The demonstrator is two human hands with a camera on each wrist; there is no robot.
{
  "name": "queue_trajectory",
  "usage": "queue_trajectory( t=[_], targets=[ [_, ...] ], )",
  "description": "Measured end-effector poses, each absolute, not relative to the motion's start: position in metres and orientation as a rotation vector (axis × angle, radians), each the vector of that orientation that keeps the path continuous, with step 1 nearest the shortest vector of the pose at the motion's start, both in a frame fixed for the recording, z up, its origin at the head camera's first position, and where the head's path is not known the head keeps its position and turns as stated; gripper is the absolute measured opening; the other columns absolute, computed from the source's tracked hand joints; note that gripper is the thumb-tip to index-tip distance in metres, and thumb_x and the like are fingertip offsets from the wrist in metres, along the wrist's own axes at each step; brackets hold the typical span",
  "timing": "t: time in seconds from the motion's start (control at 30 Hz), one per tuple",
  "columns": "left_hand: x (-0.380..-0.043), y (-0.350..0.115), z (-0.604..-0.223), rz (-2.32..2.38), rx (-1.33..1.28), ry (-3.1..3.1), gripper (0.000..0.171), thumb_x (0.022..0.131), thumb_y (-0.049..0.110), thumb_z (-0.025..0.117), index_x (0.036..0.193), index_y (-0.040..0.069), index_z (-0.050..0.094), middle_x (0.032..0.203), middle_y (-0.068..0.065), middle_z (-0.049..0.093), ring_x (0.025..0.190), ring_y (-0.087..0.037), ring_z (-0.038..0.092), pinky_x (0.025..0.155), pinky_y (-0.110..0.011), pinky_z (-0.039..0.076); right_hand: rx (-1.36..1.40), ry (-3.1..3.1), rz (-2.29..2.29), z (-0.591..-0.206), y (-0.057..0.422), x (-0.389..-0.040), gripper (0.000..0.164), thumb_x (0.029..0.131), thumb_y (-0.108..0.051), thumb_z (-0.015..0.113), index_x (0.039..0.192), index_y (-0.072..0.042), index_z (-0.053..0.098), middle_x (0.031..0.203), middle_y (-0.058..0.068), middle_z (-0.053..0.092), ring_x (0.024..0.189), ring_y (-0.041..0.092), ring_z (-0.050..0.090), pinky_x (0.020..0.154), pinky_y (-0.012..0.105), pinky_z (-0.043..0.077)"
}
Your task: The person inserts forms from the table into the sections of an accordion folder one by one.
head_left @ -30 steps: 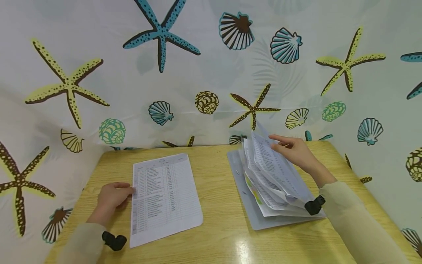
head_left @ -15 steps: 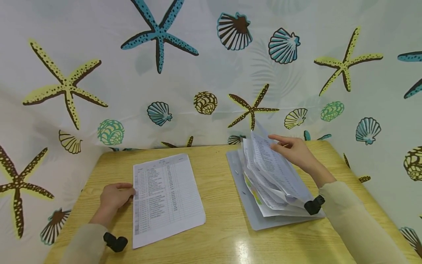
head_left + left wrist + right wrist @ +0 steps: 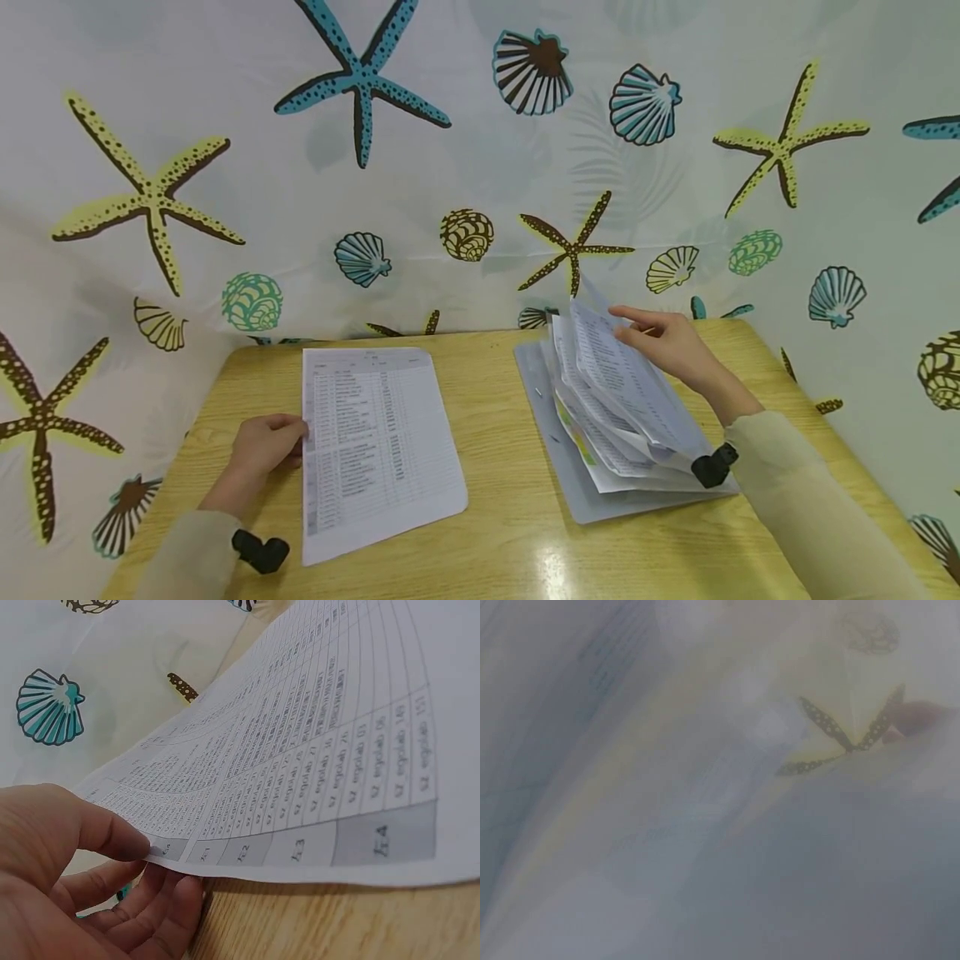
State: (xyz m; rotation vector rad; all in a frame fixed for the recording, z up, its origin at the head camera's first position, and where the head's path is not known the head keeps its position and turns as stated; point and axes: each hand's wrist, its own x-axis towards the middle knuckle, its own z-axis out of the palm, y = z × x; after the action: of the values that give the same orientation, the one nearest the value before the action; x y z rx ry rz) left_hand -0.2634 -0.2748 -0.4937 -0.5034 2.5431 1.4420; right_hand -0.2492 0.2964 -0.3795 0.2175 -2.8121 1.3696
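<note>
A printed table sheet (image 3: 382,450) lies on the left of the table, its left edge lifted and bowed. My left hand (image 3: 262,450) pinches that edge between thumb and fingers; the left wrist view shows the thumb (image 3: 112,832) on top and the fingers curled below. On the right, a grey folder (image 3: 558,475) lies with a stack of printed papers (image 3: 600,408) fanned up from it. At the top of the raised pages, my right hand (image 3: 663,342) pinches what looks like a clear plastic sheet. That hazy sheet (image 3: 705,840) fills most of the right wrist view, hiding nearly all the fingers.
The wooden table (image 3: 502,450) runs between the sheet and the folder. A white curtain (image 3: 420,183) printed with starfish and shells encloses the back and both sides. A yellow-green marked page (image 3: 576,433) shows inside the stack.
My left hand has shifted the sheet slightly to the right, then raised its left edge so it bows upward. The right hand and the folder's raised pages stay as they were.
</note>
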Motion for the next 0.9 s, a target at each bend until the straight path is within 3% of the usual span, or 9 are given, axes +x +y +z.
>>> queue_trajectory(
  t=[0.23, 0.7, 0.9],
  targets=[
    [-0.264, -0.272, -0.492, 1.452, -0.493, 2.500, 0.057, 0.104, 0.024, 0.048, 0.150, -0.009, 0.045, 0.106, -0.015, 0.068, 0.076, -0.014, 0.065, 0.062, -0.027, 0.059, 0.211, -2.815, 1.355, -0.379, 0.296, -0.249, 0.049, 0.107, -0.035, 0.063, 0.152, -0.017, 0.059, 0.124, 0.018, 0.070, 0.088, 0.022, 0.056, 0.068, 0.029, 0.042],
    [-0.265, -0.262, -0.493, 1.550, -0.351, 2.429, 0.055, 0.109, 0.020, 0.053, 0.157, -0.004, 0.042, 0.134, -0.028, 0.064, 0.085, -0.011, 0.069, 0.069, -0.025, 0.060, 0.208, -2.814, 1.355, -0.377, 0.297, -0.251, 0.049, 0.106, -0.036, 0.063, 0.152, -0.017, 0.059, 0.123, 0.019, 0.070, 0.088, 0.023, 0.056, 0.068, 0.030, 0.043],
    [-0.266, -0.253, -0.492, 1.654, -0.313, 2.322, 0.057, 0.109, 0.021, 0.057, 0.158, -0.003, 0.040, 0.117, -0.013, 0.072, 0.083, -0.009, 0.071, 0.066, -0.024, 0.061, 0.208, -2.815, 1.358, -0.378, 0.298, -0.249, 0.048, 0.106, -0.035, 0.063, 0.151, -0.020, 0.060, 0.123, 0.018, 0.070, 0.088, 0.023, 0.056, 0.068, 0.030, 0.043]
  ],
)
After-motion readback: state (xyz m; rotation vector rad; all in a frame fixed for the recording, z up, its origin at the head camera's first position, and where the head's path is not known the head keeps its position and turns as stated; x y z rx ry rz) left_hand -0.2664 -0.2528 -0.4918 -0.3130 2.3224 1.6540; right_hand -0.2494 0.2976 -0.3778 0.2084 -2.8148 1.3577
